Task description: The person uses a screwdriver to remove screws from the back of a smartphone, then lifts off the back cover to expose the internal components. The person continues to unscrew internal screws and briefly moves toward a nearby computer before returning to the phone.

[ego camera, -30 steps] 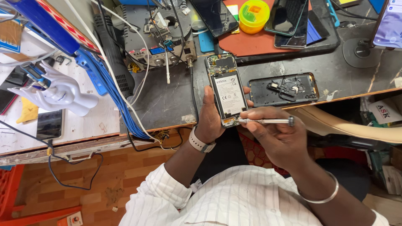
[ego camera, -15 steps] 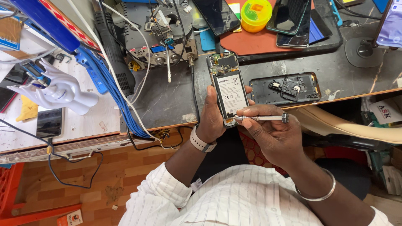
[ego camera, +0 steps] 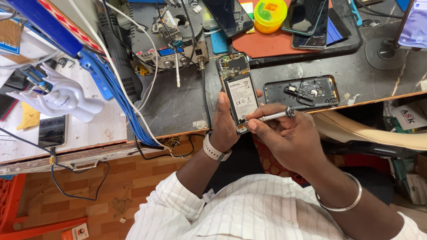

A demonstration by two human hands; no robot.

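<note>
Gripping opened phone (ego camera: pixel 239 91) in left hand (ego camera: pixel 224 122), back cover already off, battery showing; right hand (ego camera: pixel 289 133) pinching small metal screwdriver (ego camera: pixel 275 116), tip working at lower edge. Removed back shell (ego camera: pixel 300 91) lying on bench (ego camera: pixel 178 106); board still seated.

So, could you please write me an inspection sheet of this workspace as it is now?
Surface: dark worktop, scuffed, crowded at the back.
Job's things: opened phone, battery showing; metal screwdriver laid across its lower end.
Clutter: removed back cover, yellow tub, spare phones on a red mat.
Hands: left hand grips the phone; right hand holds the screwdriver.
Cables: blue bundle hanging over the edge; a black wire below.
Surroundings: white hand-shaped stand on the side table.
</note>
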